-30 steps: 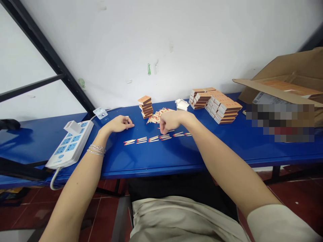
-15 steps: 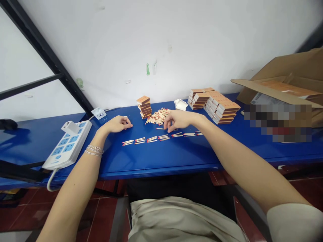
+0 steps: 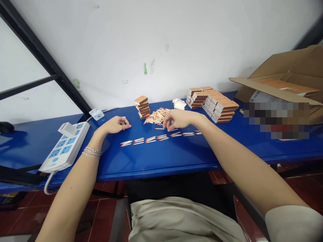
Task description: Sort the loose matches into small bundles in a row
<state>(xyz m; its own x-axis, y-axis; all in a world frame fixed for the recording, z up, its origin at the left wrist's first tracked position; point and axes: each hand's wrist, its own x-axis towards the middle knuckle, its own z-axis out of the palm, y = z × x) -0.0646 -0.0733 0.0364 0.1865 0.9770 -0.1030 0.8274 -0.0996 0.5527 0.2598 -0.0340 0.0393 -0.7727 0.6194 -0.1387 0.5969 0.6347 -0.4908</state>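
Note:
My left hand (image 3: 114,125) rests on the blue table (image 3: 164,158) with its fingers curled; a small white bit shows at its fingertips, and I cannot make out what it is. My right hand (image 3: 178,119) hangs over a few loose matchsticks (image 3: 159,128), its thumb and fingertips pinched down on one of them. Just in front of both hands, a row of small matchstick groups (image 3: 161,137) with red heads runs left to right. Behind the right hand lies a loose pile of matchsticks (image 3: 156,116), with a short stack of orange matchboxes (image 3: 142,107) beside it.
Larger stacks of matchboxes (image 3: 214,104) stand at the back right, next to a small white tray (image 3: 179,103). An open cardboard carton (image 3: 280,87) fills the far right. A white and blue power strip (image 3: 63,148) lies at the left. A dark metal frame (image 3: 50,67) leans against the wall.
My right hand has left the row, opened from a fist and moved back to the loose matchsticks. New groups lie at the row's right end. The left hand has stayed put.

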